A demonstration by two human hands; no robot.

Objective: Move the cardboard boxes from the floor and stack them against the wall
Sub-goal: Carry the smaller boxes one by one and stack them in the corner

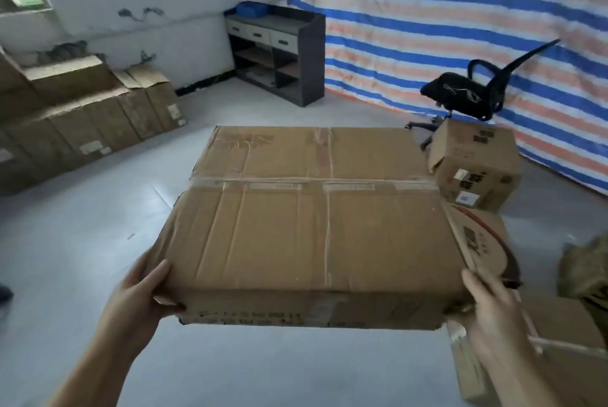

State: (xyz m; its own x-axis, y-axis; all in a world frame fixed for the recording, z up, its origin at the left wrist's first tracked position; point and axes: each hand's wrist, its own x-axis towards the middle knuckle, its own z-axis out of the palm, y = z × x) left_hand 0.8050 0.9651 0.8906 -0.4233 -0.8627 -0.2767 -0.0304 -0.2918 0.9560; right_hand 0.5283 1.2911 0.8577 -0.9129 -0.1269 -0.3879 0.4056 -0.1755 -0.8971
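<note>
A large flat cardboard box, taped across its top, is held up in front of me above the floor. My left hand grips its near left corner, thumb on top and fingers underneath. My right hand grips the near right corner the same way. Several brown boxes stand in a row and stacked against the white wall at the left. More boxes lie on the floor at the right: a smaller labelled box, one with a red arc print, and one under my right arm.
A dark cabinet with drawers stands in the far corner. A tipped black office chair sits before the blue, white and orange striped tarp. Crumpled brown material lies at the right edge. Grey floor stretches left.
</note>
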